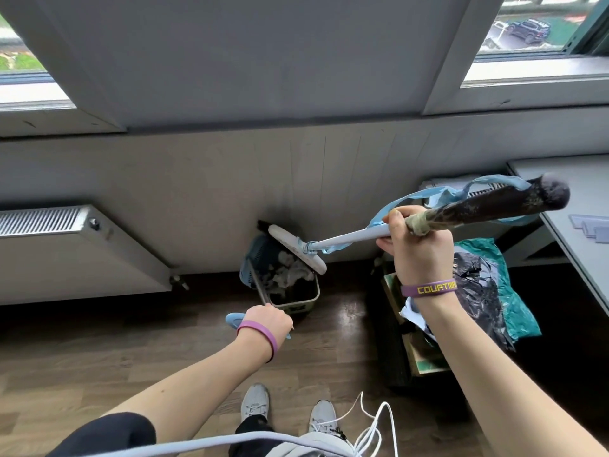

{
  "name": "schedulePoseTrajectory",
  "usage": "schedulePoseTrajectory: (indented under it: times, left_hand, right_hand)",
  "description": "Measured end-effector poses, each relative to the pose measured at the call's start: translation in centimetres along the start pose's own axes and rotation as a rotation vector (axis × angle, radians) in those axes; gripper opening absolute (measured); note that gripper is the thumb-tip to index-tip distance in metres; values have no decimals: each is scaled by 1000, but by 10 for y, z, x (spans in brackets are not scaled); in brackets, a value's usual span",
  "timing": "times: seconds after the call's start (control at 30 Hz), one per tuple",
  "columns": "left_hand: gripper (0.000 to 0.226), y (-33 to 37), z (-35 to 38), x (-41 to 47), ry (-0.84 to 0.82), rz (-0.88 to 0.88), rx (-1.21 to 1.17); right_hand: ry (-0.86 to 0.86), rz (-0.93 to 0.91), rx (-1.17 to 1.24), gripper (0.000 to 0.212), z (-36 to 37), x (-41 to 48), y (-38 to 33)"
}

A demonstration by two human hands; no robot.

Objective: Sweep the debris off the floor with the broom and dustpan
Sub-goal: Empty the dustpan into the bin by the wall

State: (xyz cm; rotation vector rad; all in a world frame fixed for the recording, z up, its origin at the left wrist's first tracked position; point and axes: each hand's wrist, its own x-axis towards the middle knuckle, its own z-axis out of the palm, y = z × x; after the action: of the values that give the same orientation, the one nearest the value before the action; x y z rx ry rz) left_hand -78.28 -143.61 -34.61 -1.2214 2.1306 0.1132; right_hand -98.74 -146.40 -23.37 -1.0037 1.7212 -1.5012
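Your right hand (418,250) grips the broom (346,238) and your left hand (268,319) grips the dustpan (257,263), tipped over the bin (317,291); drift sideways and debris (290,272) likely spills beside the bin.

A grey wall (197,173) runs below two windows, one at the left (16,51) and one at the right (534,28), with a broad pale panel (263,54) between them. Daylight comes through both, and a dark car (529,29) shows outside the right one. A white radiator (66,252) hangs on the wall at left. The floor (131,351) is brown wood planks, glossy near the wall. A grey table (576,192) stands at right.
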Motion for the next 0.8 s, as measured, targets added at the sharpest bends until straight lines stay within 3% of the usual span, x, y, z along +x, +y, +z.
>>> schedulePoseTrajectory:
  times: [0.3, 0.47, 0.63, 0.8]
  left_hand:
    - [35, 9, 13, 0, -31, 30, 46]
    - [36, 7, 20, 4, -64, 40, 50]
    - [35, 6, 11, -1, 4, 14, 51]
    - [38, 7, 17, 0, -56, 13, 62]
  right_hand:
    - [-7, -7, -44, 32, -2, 0, 4]
    - [-36, -2, -126, 19, 1, -9, 20]
    - [0, -9, -50, 30, -3, -8, 14]
    - [-58, -8, -49, 25, -9, -12, 11]
